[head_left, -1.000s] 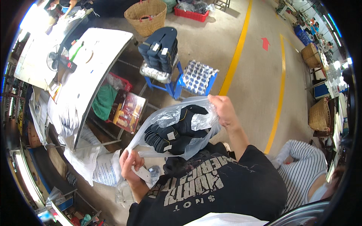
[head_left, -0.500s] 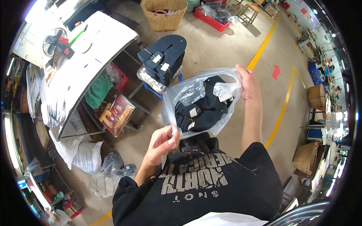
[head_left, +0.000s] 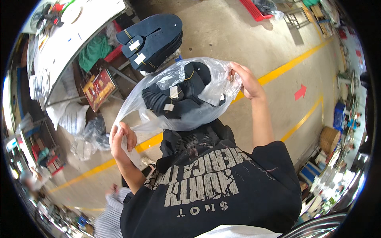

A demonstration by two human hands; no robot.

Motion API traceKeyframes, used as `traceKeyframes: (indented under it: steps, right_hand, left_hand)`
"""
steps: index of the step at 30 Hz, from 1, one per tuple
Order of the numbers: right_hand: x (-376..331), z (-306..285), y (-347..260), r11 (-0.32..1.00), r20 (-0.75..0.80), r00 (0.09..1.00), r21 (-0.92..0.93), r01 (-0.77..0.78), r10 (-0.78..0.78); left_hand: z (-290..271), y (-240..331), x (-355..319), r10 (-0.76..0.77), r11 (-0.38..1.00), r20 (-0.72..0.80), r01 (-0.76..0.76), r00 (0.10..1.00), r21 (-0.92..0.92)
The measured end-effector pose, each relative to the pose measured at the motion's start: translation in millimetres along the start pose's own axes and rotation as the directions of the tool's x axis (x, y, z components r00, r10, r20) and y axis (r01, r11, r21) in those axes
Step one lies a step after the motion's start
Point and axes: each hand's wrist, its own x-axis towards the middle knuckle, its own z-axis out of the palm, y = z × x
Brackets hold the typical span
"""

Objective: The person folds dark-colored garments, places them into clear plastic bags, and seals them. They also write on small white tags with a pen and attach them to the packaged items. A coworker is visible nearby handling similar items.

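A clear plastic bag (head_left: 137, 104) is stretched wide in front of my body. Bundles of dark insole-shaped pieces (head_left: 186, 104) with white labels lie inside it, partly behind the film. At the bag's left end, my left hand (head_left: 124, 137) is closed on the gathered plastic. My right hand (head_left: 247, 82) grips the rim on the right side, fingers bent over the film. Just beyond the bag rises a stack of similar dark pieces (head_left: 156, 33), bound with yellow ties and bearing white labels; its support is mostly hidden.
A white-topped table (head_left: 93, 22) stands at left, with a green bag (head_left: 95, 53) beneath it. White sacks (head_left: 69, 117) sit on the floor nearby. A red crate (head_left: 254, 10) is far off. Yellow lines (head_left: 285, 68) cross the floor. Someone in striped clothing (head_left: 110, 216) is at lower left.
My left hand has moved out to the left, drawing the bag longer and wider. The view has shifted, and the person in striped clothing has come into it.
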Motion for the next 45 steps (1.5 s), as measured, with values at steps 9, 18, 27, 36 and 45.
traceKeyframes:
  steps: [9, 18, 27, 36, 45]
  right_hand:
    - [87, -39, 143, 0.534, 0.447, 0.886, -0.723, 0.439, -0.123]
    - [97, -25, 168, 0.507, 0.548, 0.836, -0.716, 0.479, -0.016]
    - [49, 146, 154, 0.364, 0.344, 0.939, -0.876, 0.317, 0.01]
    - [31, 140, 169, 0.562, 0.015, 0.999, -0.826, 0.036, -0.043]
    - [26, 48, 144, 0.616, 0.245, 0.956, -0.782, 0.097, 0.161]
  left_hand:
    - [50, -119, -14, -0.049, 0.209, -0.466, 0.465, 0.883, 0.86]
    - [26, -211, 30, 0.122, 0.386, -0.555, 0.476, 0.823, 0.79]
    - [-43, -165, 48, 0.312, 0.428, -0.639, 0.497, 0.703, 0.755]
    - [25, -163, 5, 0.492, 0.082, -0.484, 0.515, 0.724, 0.853]
    - [42, -210, 14, 0.389, -0.207, 0.023, 0.063, 0.921, 0.976]
